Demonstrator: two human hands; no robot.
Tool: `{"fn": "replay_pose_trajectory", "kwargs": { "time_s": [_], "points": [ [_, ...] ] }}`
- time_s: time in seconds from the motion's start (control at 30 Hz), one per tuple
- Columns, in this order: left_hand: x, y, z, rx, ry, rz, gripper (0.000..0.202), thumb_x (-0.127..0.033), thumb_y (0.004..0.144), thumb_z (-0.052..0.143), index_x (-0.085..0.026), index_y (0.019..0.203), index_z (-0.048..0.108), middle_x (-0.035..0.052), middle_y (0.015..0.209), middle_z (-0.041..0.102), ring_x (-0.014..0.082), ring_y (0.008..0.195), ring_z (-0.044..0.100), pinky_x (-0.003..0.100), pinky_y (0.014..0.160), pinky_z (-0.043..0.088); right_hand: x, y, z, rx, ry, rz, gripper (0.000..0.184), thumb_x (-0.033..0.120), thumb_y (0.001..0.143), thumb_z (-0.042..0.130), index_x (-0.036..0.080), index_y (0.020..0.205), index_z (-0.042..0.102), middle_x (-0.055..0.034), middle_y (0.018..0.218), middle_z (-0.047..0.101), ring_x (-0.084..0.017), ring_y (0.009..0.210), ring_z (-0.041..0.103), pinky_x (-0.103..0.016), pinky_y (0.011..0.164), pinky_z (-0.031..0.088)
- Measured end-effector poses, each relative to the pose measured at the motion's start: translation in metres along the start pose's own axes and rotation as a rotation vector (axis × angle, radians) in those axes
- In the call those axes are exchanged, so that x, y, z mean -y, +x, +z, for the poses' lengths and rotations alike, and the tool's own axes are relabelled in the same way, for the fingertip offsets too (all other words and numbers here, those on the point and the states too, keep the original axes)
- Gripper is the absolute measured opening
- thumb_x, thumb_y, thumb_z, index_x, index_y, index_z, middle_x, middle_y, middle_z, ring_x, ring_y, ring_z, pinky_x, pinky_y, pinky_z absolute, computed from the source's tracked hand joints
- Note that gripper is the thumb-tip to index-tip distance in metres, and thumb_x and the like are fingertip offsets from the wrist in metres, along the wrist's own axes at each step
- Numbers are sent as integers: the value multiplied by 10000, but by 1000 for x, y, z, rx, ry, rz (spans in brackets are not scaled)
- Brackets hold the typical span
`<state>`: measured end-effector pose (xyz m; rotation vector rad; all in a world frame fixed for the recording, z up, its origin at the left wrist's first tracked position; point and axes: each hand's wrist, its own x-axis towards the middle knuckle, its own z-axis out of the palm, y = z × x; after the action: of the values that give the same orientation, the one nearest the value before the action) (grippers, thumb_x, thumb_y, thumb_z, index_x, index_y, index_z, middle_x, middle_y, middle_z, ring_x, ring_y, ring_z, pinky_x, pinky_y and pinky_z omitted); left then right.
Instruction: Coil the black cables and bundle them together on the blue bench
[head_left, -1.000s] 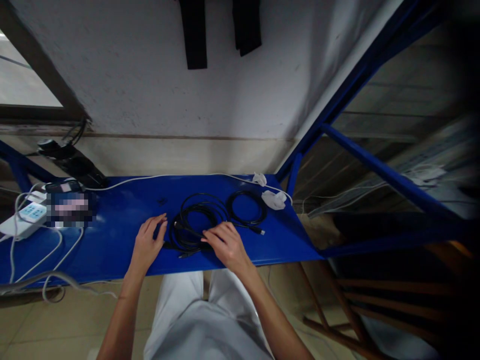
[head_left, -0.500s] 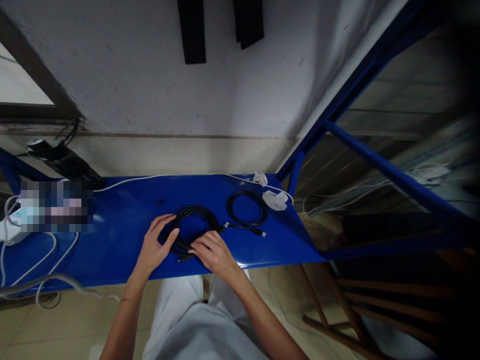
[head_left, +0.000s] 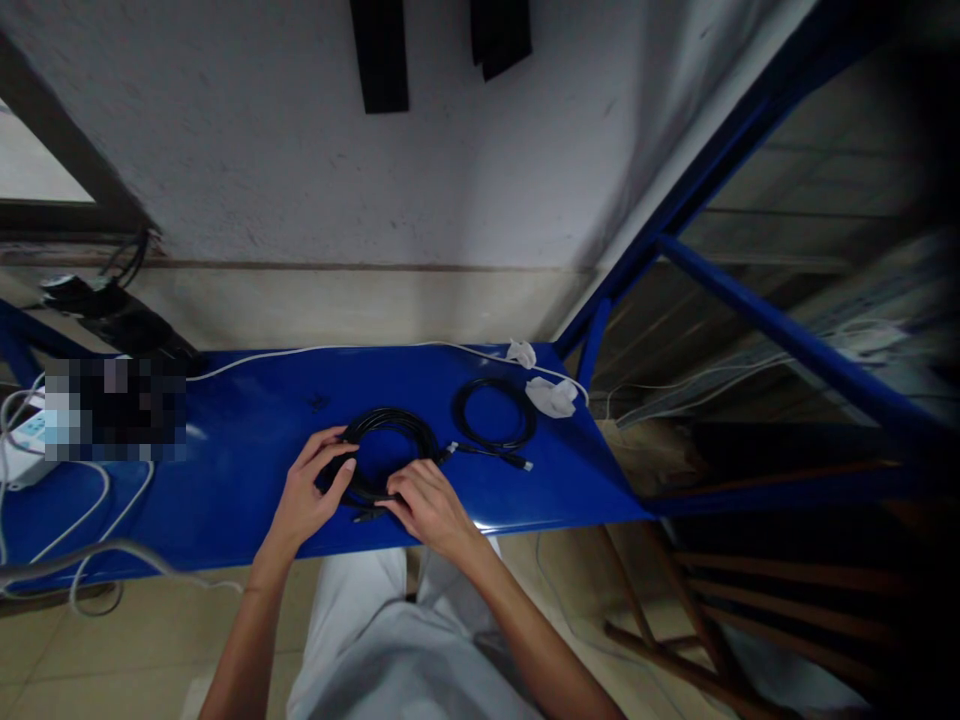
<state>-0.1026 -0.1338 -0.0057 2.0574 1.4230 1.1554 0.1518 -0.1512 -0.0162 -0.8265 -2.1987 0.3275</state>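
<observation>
A coil of black cable [head_left: 390, 440] lies on the blue table [head_left: 247, 440], near its front edge. My left hand [head_left: 309, 492] curls round the coil's left side, thumb and fingers closed on the strands. My right hand [head_left: 426, 505] pinches the coil's lower right part, fingers bent over the cable. A second, smaller black coil [head_left: 493, 416] lies just to the right, its plug end [head_left: 517, 461] trailing toward the first coil.
White crumpled wrappers [head_left: 550, 397] and a thin white cord [head_left: 337, 350] lie along the table's back right. A white power strip with white cords [head_left: 30, 445] sits at the far left. Blue shelf rails [head_left: 750, 310] rise on the right; wooden bars below.
The big coil has been gathered from loose wide loops into a tighter bundle. Both hands have closed in on it, the left now gripping its side.
</observation>
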Motion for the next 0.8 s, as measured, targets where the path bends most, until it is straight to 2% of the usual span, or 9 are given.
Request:
{"fn": "replay_pose_trajectory", "kwargs": {
  "time_s": [0.27,0.43,0.53,0.67,0.73,0.8],
  "points": [
    [-2,0,1,-18,4,22,204,-360,1050,658,-283,1193,781,104,1461,653,307,1282,685,521,1144,559,2,0,-3,-33,27,20,115,316,1104,645,210,1062,658,-97,1038,744,-243,956,662,-407,854,523],
    [-4,0,0,-18,3,30,202,-359,1051,654,-273,1185,779,111,1454,654,303,1268,692,523,1141,562,4,-1,-5,-47,46,41,131,311,1077,688,195,1136,676,-114,1083,749,-254,991,677,-427,880,555],
    [-4,0,1,-19,6,27,201,-360,1050,654,-269,1177,781,117,1451,655,301,1263,693,522,1138,562,7,-1,-7,-60,58,60,318,404,1030,764,196,1253,676,-141,1180,748,-284,1071,692,-465,935,580],
    [-3,-1,2,-23,8,47,189,-345,1044,659,-264,1162,781,116,1435,663,300,1266,691,513,1141,559,11,-1,-9,-107,47,84,785,606,890,865,185,1492,589,-203,1376,685,-351,1257,665,-544,1078,578],
    [-4,-1,2,-34,17,55,196,-340,1045,660,-261,1183,773,118,1417,670,301,1282,683,513,1148,552,11,-1,-9,-130,34,91,908,608,881,871,187,1596,504,-223,1460,638,-367,1342,632,-562,1132,564],
    [-5,-1,2,-54,45,71,213,-334,1046,660,-258,1218,759,122,1396,677,304,1303,667,520,1154,541,9,-1,-8,-164,20,90,942,550,918,860,201,1671,414,-229,1519,596,-370,1413,596,-568,1164,554]
  ]
}}
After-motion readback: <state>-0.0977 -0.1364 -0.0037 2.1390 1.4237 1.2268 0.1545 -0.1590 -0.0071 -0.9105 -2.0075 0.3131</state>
